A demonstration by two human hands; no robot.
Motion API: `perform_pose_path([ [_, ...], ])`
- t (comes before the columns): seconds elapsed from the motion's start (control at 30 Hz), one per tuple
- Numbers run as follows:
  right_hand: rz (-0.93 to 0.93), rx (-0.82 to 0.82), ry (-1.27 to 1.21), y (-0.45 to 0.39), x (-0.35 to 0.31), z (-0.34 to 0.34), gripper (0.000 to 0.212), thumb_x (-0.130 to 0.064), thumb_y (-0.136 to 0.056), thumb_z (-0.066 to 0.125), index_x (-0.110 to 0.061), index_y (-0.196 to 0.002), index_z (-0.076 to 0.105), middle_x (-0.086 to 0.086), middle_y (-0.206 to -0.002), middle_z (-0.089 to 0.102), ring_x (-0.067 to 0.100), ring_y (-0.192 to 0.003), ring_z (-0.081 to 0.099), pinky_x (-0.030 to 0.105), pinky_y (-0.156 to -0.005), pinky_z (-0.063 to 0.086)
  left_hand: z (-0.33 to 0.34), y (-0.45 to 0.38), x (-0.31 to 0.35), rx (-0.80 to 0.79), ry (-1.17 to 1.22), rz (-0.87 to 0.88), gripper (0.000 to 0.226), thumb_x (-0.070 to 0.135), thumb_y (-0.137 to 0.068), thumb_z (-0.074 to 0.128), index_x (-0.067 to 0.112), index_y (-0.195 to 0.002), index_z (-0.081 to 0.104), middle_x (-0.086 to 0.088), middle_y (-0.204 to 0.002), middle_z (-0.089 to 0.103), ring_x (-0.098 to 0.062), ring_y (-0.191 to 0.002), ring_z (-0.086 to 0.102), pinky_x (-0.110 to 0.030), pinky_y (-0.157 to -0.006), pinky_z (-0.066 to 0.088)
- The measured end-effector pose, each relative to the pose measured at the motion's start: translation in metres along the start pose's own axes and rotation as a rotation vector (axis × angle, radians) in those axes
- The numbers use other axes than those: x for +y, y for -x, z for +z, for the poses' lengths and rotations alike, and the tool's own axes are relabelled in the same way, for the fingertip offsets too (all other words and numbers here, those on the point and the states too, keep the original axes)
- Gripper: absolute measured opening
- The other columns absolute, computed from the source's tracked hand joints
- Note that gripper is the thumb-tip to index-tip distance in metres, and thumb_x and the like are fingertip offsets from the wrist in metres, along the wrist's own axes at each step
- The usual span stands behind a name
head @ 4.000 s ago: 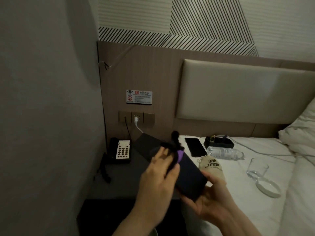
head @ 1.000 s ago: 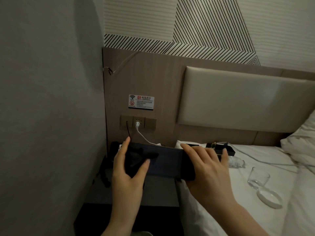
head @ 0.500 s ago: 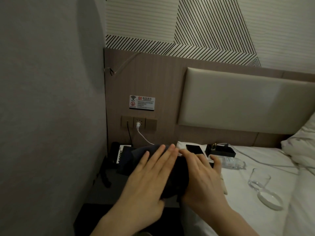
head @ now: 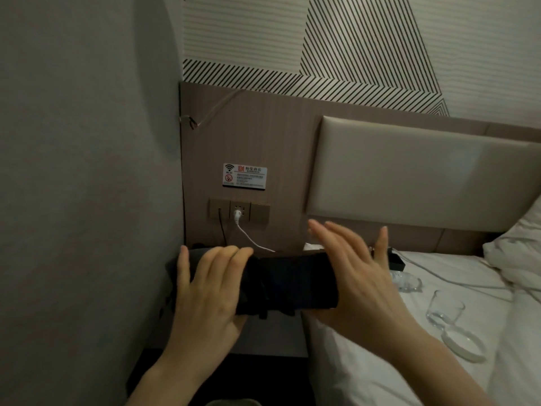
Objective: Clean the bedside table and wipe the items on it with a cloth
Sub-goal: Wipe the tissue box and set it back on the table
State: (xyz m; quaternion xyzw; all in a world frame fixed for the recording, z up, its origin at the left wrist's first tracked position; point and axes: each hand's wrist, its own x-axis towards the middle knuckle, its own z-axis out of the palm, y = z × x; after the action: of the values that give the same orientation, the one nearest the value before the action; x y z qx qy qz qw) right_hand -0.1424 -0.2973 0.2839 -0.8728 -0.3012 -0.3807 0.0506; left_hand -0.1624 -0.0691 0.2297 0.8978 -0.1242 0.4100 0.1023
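Item: dark flat box [head: 295,281], held above the desk [head: 272,336], mid-wipe.
Left hand [head: 205,291] pressed dark cloth [head: 257,288] at nine o'clock; right hand [head: 354,276], fingers spread, steadied three o'clock. Advice: long, even strokes.

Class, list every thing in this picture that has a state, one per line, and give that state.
Left hand: fingers straight, pressing the dark cloth on the black tray.
Right hand: fingers spread, supporting the tray's right end.
Black tray: held level above the bedside table.
White plug: in the socket.
Glass: upright on the bed, empty.
Water bottle: lying down.
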Motion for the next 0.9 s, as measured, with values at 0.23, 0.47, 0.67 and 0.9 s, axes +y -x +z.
perform_pose_path([
  [0.23,0.058,-0.14,-0.39,0.01,0.045,-0.009,0.11,-0.035,-0.063,0.088,-0.044,-0.147,0.018,-0.024,-0.158,0.011,0.007,-0.149,0.001,0.069,-0.113,0.005,-0.005,0.004,-0.018,0.079,0.246,-0.038,0.075,0.036,-0.068,0.069,0.029,-0.135,0.037,0.012,-0.13,0.042,-0.011,-0.129,0.039,-0.055,-0.118,0.005],
  [0.47,0.063,0.01,-0.647,0.019,0.03,-0.007,0.08,-0.016,-0.058,0.091,-0.024,-0.126,0.049,-0.009,-0.123,0.056,0.015,-0.117,0.056,0.031,-0.087,0.052,-0.006,0.001,-0.001,-0.018,0.467,-0.043,0.105,0.01,-0.065,0.082,0.033,-0.147,0.021,0.022,-0.146,0.022,-0.003,-0.143,0.019,-0.045,-0.12,0.003],
  [0.67,-0.008,0.024,-0.393,0.009,0.007,0.002,0.07,-0.02,-0.056,0.087,-0.022,-0.117,0.052,-0.014,-0.109,0.051,0.011,-0.098,0.051,0.017,-0.079,0.039,-0.009,0.001,0.041,-0.084,0.687,-0.075,0.104,0.007,-0.077,0.074,0.038,-0.147,0.004,0.037,-0.15,-0.007,0.006,-0.143,0.004,-0.01,-0.114,0.009],
  [0.9,0.006,0.014,-0.249,0.01,-0.005,0.0,0.056,-0.04,-0.065,0.068,-0.015,-0.115,0.056,-0.006,-0.107,0.057,0.016,-0.093,0.053,0.024,-0.068,0.046,-0.013,-0.004,0.042,-0.099,0.495,0.112,0.123,0.019,-0.067,0.085,0.037,-0.152,-0.003,0.03,-0.148,0.004,0.009,-0.138,0.014,-0.01,-0.107,0.025],
])
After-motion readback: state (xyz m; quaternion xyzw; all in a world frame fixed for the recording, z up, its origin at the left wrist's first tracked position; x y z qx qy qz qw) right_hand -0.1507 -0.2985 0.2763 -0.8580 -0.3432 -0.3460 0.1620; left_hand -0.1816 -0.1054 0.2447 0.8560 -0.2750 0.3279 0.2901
